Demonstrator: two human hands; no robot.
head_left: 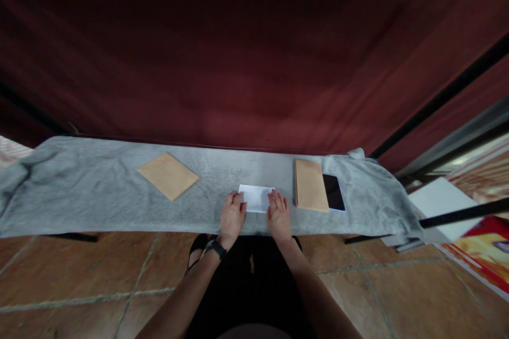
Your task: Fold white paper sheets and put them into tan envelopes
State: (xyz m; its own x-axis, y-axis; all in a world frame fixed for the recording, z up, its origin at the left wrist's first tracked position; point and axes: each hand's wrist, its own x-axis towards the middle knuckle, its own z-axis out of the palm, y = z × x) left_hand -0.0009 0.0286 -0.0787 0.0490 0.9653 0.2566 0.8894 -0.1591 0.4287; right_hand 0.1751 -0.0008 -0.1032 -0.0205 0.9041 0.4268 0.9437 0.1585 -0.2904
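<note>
A white sheet of paper (256, 198), perhaps folded, lies on the grey cloth in front of me, wider than it is deep. My left hand (233, 215) grips its left end, thumb over the paper and fingers bent. At the opposite end, my right hand (279, 214) holds the paper with its fingers close together along the edge. A stack of brown envelopes (312, 185) is just beyond my right hand. Farther off to the left, a single brown envelope (168, 176) lies turned at an angle.
A dark-screened tablet or phone (334, 193) lies partly under the envelope stack. Grey cloth (99, 185) covers the narrow table, rumpled at both ends. Behind it hangs a dark red curtain (246, 85). Black metal bars (445, 98) slant at the sides, and tiles (99, 270) form the floor.
</note>
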